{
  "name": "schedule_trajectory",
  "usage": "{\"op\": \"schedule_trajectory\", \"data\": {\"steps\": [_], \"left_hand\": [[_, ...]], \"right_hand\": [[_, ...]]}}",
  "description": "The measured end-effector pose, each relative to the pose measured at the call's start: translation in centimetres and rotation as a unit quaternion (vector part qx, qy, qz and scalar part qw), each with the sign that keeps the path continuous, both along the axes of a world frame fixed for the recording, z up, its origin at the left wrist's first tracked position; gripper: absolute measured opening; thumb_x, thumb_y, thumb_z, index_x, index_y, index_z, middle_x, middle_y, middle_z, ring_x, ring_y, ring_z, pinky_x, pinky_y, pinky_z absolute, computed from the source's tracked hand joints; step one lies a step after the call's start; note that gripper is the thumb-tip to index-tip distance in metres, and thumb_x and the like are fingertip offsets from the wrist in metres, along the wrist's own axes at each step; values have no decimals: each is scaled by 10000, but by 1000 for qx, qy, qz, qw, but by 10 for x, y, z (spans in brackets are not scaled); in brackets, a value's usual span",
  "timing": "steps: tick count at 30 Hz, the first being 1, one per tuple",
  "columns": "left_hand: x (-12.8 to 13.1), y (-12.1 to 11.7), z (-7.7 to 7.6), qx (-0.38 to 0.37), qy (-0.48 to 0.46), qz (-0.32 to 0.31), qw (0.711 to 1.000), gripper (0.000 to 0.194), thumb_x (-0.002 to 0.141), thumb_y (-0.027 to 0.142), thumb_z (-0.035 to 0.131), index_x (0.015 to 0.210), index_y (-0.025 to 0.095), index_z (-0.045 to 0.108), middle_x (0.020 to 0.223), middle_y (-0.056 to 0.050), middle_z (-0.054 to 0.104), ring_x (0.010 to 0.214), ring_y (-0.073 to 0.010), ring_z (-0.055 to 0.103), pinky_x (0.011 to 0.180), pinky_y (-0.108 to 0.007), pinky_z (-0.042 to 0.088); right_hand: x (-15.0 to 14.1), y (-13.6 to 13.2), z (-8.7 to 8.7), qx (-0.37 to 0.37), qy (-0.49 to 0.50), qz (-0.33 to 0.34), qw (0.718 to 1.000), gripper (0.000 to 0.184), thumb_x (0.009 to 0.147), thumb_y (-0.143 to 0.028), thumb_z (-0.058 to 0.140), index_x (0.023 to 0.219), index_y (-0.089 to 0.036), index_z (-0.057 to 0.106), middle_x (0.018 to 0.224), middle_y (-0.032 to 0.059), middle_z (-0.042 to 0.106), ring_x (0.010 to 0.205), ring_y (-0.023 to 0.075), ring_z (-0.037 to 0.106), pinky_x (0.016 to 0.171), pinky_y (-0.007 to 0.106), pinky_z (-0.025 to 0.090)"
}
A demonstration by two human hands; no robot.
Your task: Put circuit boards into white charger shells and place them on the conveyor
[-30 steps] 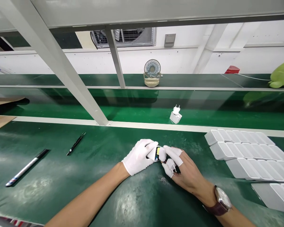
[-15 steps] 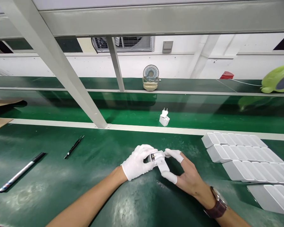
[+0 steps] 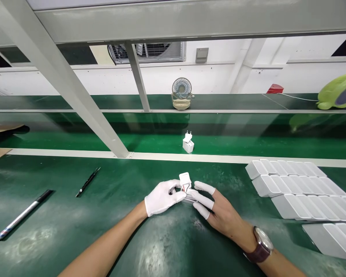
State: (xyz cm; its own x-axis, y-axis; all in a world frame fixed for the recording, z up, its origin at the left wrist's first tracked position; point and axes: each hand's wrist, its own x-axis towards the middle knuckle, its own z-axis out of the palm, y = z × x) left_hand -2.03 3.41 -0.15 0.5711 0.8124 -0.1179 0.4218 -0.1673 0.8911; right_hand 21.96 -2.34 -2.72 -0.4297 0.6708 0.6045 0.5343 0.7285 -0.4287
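My left hand [image 3: 162, 197], in a white glove, grips an opened white power adapter [image 3: 185, 179] just above the green table. A squarish white piece stands up from it, and thin wires, one red, show below. My right hand [image 3: 219, 209] wears white finger covers and a wristwatch. Its fingertips press against the adapter's right side, with one finger raised apart above. Part of the adapter is hidden behind the fingers. Beyond the pale strip, another white adapter [image 3: 188, 145] with a two-pin plug piece lies on the green belt.
Rows of white box-like cases [image 3: 308, 207] fill the right of the table [image 3: 103, 231]. A marker-like pen [image 3: 23, 216] and black tweezers [image 3: 88, 182] lie left. A slanted metal post [image 3: 83, 104] rises ahead. A small fan [image 3: 182, 92] and a green fan [image 3: 338, 92] stand behind.
The adapter in my hands has been turned, its squarish piece now upright. My right fingers have closed in on it from the right. The two-pin adapter on the belt has shifted left.
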Motion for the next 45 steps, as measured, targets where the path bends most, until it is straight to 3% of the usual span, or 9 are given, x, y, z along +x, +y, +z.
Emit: {"op": "schedule_trajectory", "data": {"steps": [6, 14, 20, 25, 30, 33, 35, 41, 45], "left_hand": [[0, 1, -1, -13, -10, -13, 1000, 358, 895, 455, 603, 1067, 151, 683, 934, -38, 667, 698, -133, 530, 676, -257, 466], [4, 0, 1, 6, -14, -18, 1000, 360, 902, 472, 592, 1035, 149, 677, 917, -34, 632, 746, -144, 537, 715, -264, 471], [2, 1, 3, 4, -21, -22, 1000, 375, 865, 509, 632, 982, 156, 683, 908, -42, 646, 769, -167, 573, 725, -286, 498], [-1, 1, 6, -1, -13, -32, 999, 435, 813, 525, 695, 1064, 170, 683, 959, -39, 662, 749, -161, 600, 695, -283, 506], [-7, 4, 3, -21, -162, -12, 986, 552, 893, 607, 576, 1183, 145, 654, 1190, -138, 674, 1064, -267, 642, 855, -351, 518], [-11, 8, -2, -57, -234, 22, 970, 615, 932, 617, 502, 1289, 125, 601, 1277, -189, 654, 1171, -314, 619, 820, -360, 527], [-13, 9, -4, -62, -234, 31, 970, 626, 925, 610, 524, 1313, 123, 589, 1304, -196, 645, 1192, -327, 612, 820, -372, 535], [-10, 8, -3, -87, -196, 17, 977, 634, 835, 570, 688, 1310, 160, 595, 1306, -158, 661, 1216, -310, 618, 1049, -457, 470], [-5, 6, -1, -97, -155, 30, 983, 570, 816, 492, 735, 1263, 156, 625, 1254, -143, 681, 1141, -293, 648, 961, -423, 524]], "right_hand": [[2, 3, 2, 17, -10, 21, 1000, 546, 926, -117, 623, 1439, -244, 484, 1371, 160, 549, 1272, 268, 571, 1002, 438, 571], [6, 9, -2, -35, -33, 45, 998, 429, 967, -217, 602, 1383, -296, 536, 1351, 103, 581, 1155, 220, 636, 958, 410, 592], [4, 6, -4, 14, -69, 26, 997, 531, 963, -207, 610, 1466, -256, 449, 1415, 140, 531, 1229, 254, 595, 1003, 435, 566], [-5, 4, -6, -2, -70, 31, 997, 494, 981, -205, 572, 1457, -279, 460, 1360, 104, 588, 1214, 232, 619, 997, 393, 582], [-7, 11, 5, 45, -56, 7, 997, 489, 958, -164, 580, 1426, -282, 499, 1270, 104, 632, 1119, 230, 667, 918, 383, 615], [-8, 15, 20, 59, -24, -20, 998, 498, 933, -125, 590, 1399, -284, 518, 1320, 118, 588, 1144, 241, 646, 922, 397, 603], [-10, 18, 24, 61, 3, -18, 998, 489, 917, -102, 599, 1372, -274, 537, 1323, 123, 576, 1162, 243, 635, 936, 391, 594], [-15, 19, -6, -41, -32, 18, 998, 391, 964, -145, 541, 1339, -256, 553, 1154, 99, 632, 1015, 214, 683, 848, 364, 621], [-14, 18, -14, -15, -9, 7, 1000, 401, 974, -155, 551, 1359, -263, 540, 1181, 104, 634, 1097, 217, 665, 910, 369, 603]]}}
